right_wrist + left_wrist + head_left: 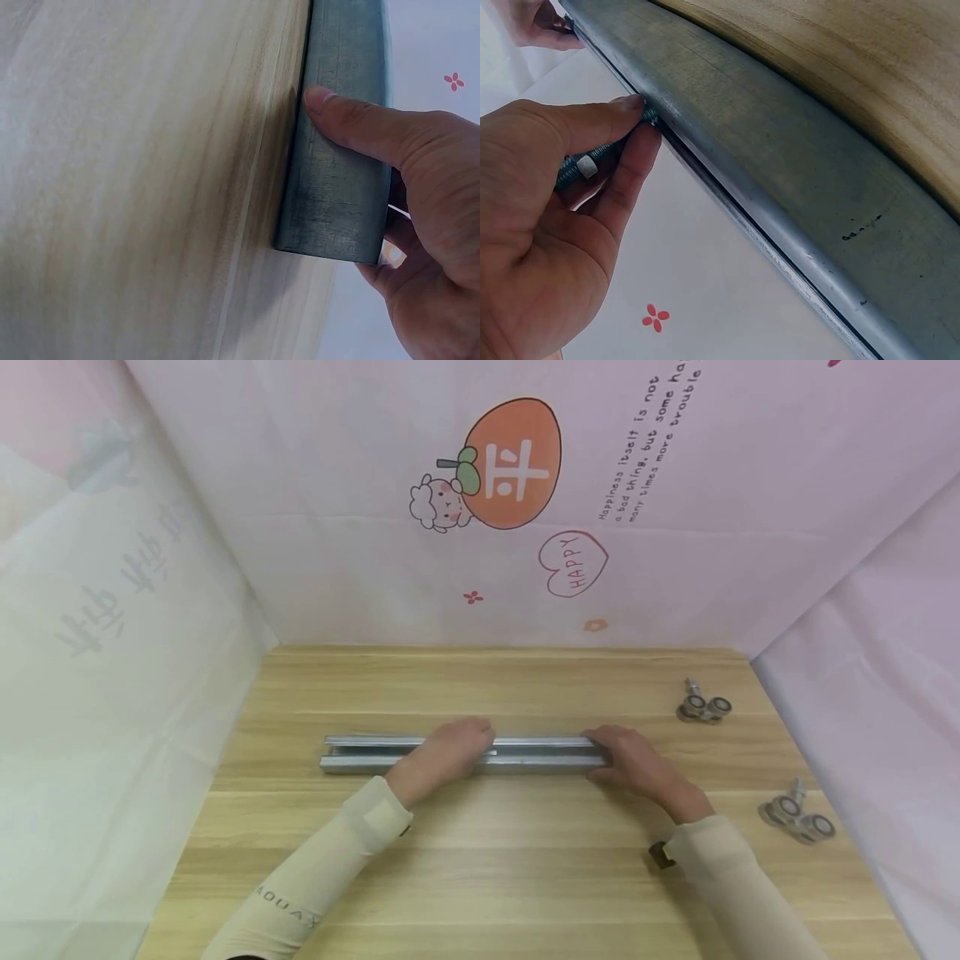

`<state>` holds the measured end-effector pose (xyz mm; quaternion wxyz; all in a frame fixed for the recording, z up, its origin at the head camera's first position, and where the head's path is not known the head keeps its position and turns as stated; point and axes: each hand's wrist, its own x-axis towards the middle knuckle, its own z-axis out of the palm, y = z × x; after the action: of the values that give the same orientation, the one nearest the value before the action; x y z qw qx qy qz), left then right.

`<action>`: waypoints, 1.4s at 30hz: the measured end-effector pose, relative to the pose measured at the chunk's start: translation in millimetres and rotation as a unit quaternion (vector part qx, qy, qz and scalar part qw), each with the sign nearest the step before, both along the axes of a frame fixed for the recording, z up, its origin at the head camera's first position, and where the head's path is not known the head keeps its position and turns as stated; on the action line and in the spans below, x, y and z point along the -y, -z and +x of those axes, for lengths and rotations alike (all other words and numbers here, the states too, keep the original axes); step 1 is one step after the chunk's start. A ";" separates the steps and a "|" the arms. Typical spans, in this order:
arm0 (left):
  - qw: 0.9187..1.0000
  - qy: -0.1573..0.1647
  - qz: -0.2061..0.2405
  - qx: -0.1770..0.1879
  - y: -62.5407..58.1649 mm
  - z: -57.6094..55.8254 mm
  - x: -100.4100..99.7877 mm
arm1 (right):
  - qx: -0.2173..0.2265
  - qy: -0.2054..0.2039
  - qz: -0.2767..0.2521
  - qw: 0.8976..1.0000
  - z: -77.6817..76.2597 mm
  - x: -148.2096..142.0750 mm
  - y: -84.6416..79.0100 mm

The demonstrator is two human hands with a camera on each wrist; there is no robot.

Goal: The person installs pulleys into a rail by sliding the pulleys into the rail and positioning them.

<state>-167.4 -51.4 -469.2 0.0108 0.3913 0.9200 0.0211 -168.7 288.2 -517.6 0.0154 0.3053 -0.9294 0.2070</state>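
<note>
A grey metal channel rail (540, 762) lies lengthwise across the wooden table, its long slot facing up. Near the middle of the rail, my left hand (452, 752) pinches a threaded bolt (568, 174) between thumb and fingers. That bolt carries a nut (587, 166) and meets the slot; whatever it joins inside the rail is hidden. My right hand (633, 762) grips the rail's right end. In the right wrist view its thumb presses the rail's side wall (337, 187), with the other fingers round the far side.
Two roller trolleys with bolts lie to the right on the table (480, 877): one roller trolley (702, 707) towards the back, another roller trolley (798, 814) nearer the right edge. Printed cloth walls (337, 577) enclose the back and sides.
</note>
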 end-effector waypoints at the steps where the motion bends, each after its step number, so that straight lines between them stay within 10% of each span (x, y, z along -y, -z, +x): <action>1: 1.000 -0.002 0.001 0.002 -0.1 0.0 0.4 | 0.001 0.000 -0.001 1.000 0.3 -0.1 -0.2; 42: 0.993 -0.062 0.086 0.043 -6.2 6.9 57.8 | 0.030 0.016 -0.008 0.999 2.4 1.2 -2.0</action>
<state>-160.5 -109.2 -463.0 0.0150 0.3316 0.9359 0.1177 -166.3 287.0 -515.5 -0.0067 0.2835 -0.9327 0.2229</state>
